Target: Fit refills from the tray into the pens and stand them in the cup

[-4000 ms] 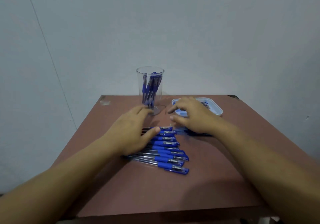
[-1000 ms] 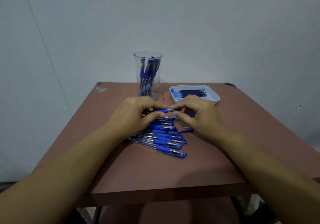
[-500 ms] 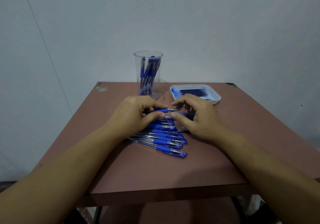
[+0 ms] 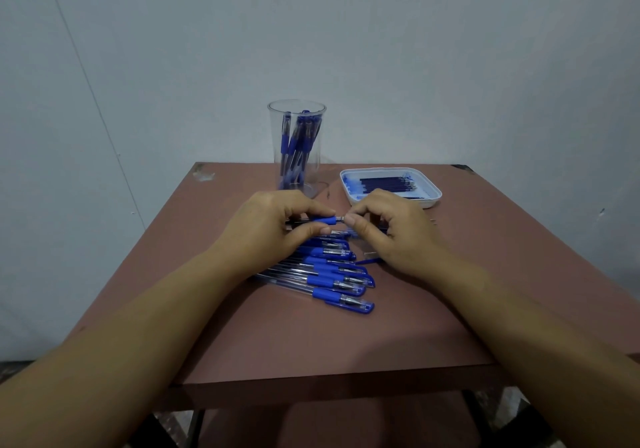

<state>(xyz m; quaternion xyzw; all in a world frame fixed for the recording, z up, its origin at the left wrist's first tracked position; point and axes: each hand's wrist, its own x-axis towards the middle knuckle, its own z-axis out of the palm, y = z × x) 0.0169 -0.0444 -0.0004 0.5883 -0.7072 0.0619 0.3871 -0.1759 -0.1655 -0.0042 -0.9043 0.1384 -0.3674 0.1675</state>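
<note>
Left hand (image 4: 273, 229) grips one pen (image 4: 323, 220) by its blue grip, thumb under, fingers over. It holds the pen roughly level, just above the row of pens (image 4: 332, 276). Right hand (image 4: 391, 236) pinches the metal tip end of the same pen between thumb and forefinger. Both hands are clamped on that pen and sit close together, fingertips nearly meeting at the tip. Can't tell if a refill is inside: the barrel is mostly hidden by the left hand.

The row lies on the bench (image 4: 311, 336) below and in front of the hands. They are clear barrels with blue grips and caps, side by side, tips pointing right. The far end of the row is covered by the hands.

Cup (image 4: 274, 142) is clear and stands upright at the bench's back edge, just behind the left hand. Several blue pens (image 4: 298, 142) stand in it, leaning.

Tray (image 4: 437, 194) is white and sits right of the cup, just behind the right hand. Dark refills (image 4: 388, 184) lie flat in it, side by side.

A small blue piece (image 4: 366, 260) lies on the bench by the heel of the right hand. Can't tell what it is.
</note>
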